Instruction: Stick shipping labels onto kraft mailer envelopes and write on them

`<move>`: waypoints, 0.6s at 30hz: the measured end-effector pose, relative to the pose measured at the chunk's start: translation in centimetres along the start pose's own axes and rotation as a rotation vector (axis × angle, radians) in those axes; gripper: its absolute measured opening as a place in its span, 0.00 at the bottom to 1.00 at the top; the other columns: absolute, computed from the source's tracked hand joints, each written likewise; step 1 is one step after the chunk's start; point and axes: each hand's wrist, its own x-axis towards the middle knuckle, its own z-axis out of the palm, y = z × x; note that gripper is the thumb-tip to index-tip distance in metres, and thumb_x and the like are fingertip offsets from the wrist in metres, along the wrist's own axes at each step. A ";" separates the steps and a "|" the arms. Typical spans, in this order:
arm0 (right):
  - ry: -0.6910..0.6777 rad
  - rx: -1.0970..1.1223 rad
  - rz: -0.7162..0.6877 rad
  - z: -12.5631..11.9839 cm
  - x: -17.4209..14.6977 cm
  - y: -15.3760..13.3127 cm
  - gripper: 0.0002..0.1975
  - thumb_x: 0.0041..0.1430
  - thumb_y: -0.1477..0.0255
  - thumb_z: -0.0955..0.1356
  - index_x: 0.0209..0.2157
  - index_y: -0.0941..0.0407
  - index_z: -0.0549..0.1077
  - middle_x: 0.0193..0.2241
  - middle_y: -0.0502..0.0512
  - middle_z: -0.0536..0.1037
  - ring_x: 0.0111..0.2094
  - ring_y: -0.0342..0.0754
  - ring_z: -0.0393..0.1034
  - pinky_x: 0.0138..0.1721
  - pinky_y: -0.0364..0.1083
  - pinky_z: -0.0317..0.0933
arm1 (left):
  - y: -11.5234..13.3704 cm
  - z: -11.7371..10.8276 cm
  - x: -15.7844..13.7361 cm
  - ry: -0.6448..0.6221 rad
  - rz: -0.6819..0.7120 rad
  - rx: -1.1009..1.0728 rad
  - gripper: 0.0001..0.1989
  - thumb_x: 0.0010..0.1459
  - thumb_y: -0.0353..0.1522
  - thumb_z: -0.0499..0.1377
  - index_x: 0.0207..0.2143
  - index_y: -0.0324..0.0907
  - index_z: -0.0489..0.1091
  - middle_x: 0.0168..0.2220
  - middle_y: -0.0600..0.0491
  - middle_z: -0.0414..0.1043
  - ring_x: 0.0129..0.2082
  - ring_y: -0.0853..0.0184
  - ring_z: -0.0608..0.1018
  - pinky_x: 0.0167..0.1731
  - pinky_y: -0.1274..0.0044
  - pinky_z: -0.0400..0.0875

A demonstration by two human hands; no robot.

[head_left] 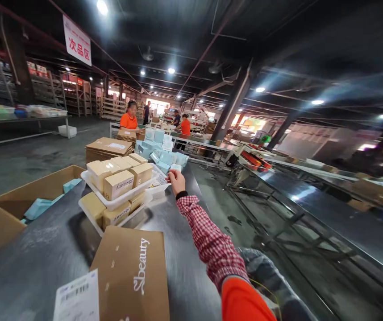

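My right hand [177, 182] is stretched forward over the metal table, its fingers curled in a pinch at the right rim of a white perforated plastic basket [160, 176]. My left hand is not in view. Left of that basket, two white trays are stacked; the upper tray [114, 204] holds several cream boxes [119, 183] marked "beauty", and more such boxes sit in the lower one. Pale blue boxes [167, 157] are heaped just behind my fingers. Nearer to me lies a brown "beauty" carton [134, 267], with a white printed label [77, 296] at its left.
A large open carton [6, 214] holding blue boxes stands left of the metal table [44, 249]. Flattened cardboard [109, 146] is stacked behind the trays. Across an aisle on the right runs a long metal workbench [315, 205]. People in orange [129, 119] are farther back.
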 end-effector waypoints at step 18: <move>-0.580 0.904 0.475 2.9 -37.4 -1.4 0.17 0.46 0.62 0.74 0.33 0.56 0.69 0.24 0.48 0.73 0.24 0.42 0.65 0.27 0.42 0.60 | -0.9 -2.3 -10.3 -0.088 -0.064 -0.272 0.29 0.52 0.47 0.62 0.52 0.40 0.69 0.44 0.46 0.78 0.42 0.55 0.80 0.39 0.69 0.77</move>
